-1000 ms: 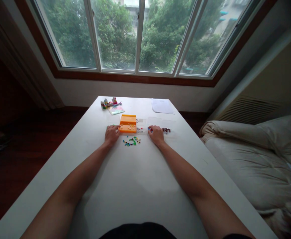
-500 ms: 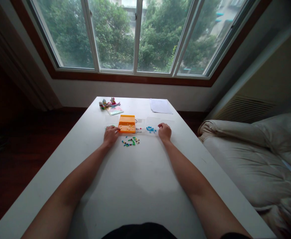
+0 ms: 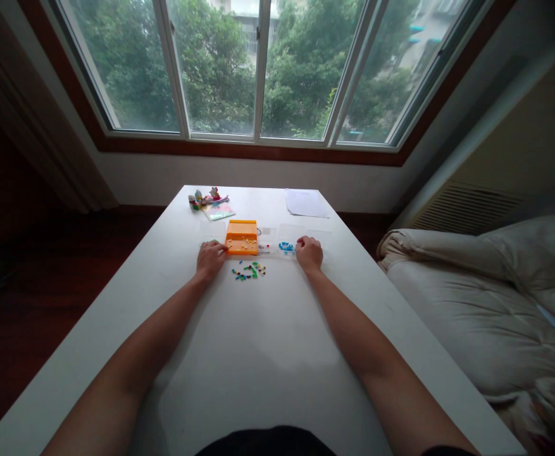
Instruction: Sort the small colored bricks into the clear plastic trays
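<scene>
An open orange plastic box (image 3: 242, 229) with small pale pieces in its near half lies on the white table (image 3: 258, 342). My left hand (image 3: 211, 257) is at the box's left edge, fingers curled, the tips gripping that edge. Close to the right of a cluster of small blue pieces (image 3: 286, 247) is my right hand (image 3: 309, 254). Its fingers are curled closed, and anything inside them is hidden. The blue pieces sit in a clear tray. In front of the orange box, a loose scatter of small green, blue, yellow and dark pieces (image 3: 253, 271) lies on the table.
Small colourful figures (image 3: 199, 199) stand at the far left, by a pastel card or booklet (image 3: 220, 211). White paper sheets (image 3: 306, 203) lie at the far right. Clear lids or trays flank the orange box. A padded beige seat (image 3: 471, 304) is right of the table.
My right hand has moved slightly left, closer to the blue pieces. My left hand stays at the orange box's edge.
</scene>
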Demonstrator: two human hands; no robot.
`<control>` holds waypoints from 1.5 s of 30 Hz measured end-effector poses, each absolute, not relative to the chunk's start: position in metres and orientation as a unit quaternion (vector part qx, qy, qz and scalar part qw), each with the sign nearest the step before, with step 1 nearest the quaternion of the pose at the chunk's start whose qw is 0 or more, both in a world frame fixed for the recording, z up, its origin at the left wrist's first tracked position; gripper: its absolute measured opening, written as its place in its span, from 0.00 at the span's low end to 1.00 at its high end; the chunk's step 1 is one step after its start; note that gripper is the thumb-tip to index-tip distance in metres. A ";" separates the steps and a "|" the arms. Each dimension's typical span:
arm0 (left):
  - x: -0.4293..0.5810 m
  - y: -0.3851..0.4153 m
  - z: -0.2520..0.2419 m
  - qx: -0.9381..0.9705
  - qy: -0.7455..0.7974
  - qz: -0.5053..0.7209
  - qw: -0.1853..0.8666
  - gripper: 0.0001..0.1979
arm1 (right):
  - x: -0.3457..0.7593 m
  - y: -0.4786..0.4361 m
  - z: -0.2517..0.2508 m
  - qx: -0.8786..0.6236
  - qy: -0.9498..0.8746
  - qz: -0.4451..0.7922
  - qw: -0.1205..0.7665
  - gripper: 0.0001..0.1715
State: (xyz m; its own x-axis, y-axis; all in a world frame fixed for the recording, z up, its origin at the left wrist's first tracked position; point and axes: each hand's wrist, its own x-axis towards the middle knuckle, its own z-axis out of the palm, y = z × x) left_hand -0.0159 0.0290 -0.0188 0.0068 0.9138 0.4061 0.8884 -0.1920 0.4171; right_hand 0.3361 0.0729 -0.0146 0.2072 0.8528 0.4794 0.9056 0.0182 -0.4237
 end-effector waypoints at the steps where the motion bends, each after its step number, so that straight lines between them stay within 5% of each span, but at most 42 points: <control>1: -0.016 0.029 -0.019 0.709 0.636 0.304 0.019 0.10 | 0.334 0.072 -0.015 -0.694 -0.639 -0.051 0.327 0.13; 24: -0.018 0.036 -0.025 0.706 0.639 0.305 0.020 0.11 | 0.290 0.038 -0.001 -0.514 -0.828 -0.056 0.216 0.15; 45: -0.019 0.038 -0.022 0.706 0.636 0.312 0.028 0.14 | 0.290 0.041 -0.005 -0.509 -0.826 -0.048 0.238 0.10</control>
